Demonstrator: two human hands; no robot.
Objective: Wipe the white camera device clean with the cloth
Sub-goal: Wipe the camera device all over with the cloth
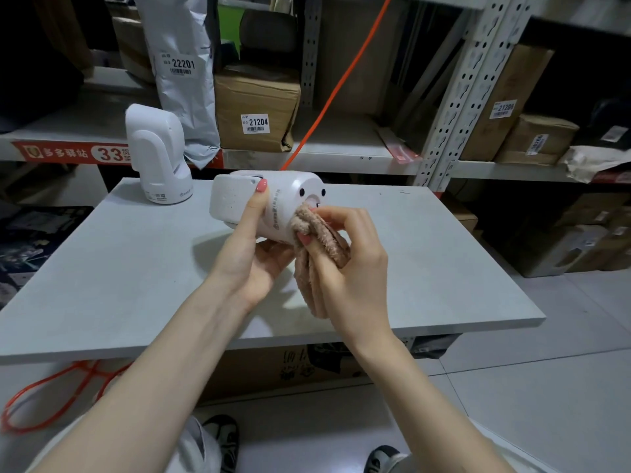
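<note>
step: wiping underway | your left hand [252, 254] wraps the white camera device [269, 203] and holds it tipped above the table [136, 268], baring its base | your right hand [345, 264] pinches the bunched cloth [316, 235] against that base | second camera [158, 155] stands apart, upright

Both bare forearms reach forward, the left hand [254, 254] cupped palm-up, the right hand [345, 268] apparently clenched, fingers curled.

Both forearms are showing bare, no sleeves reaching the wrists. The nails on the left hand [254, 257] and right hand [345, 268] are wearing pink polish. Down below, dark sneakers [223, 438] with white trim are peeking out beside pale clothing.
</note>
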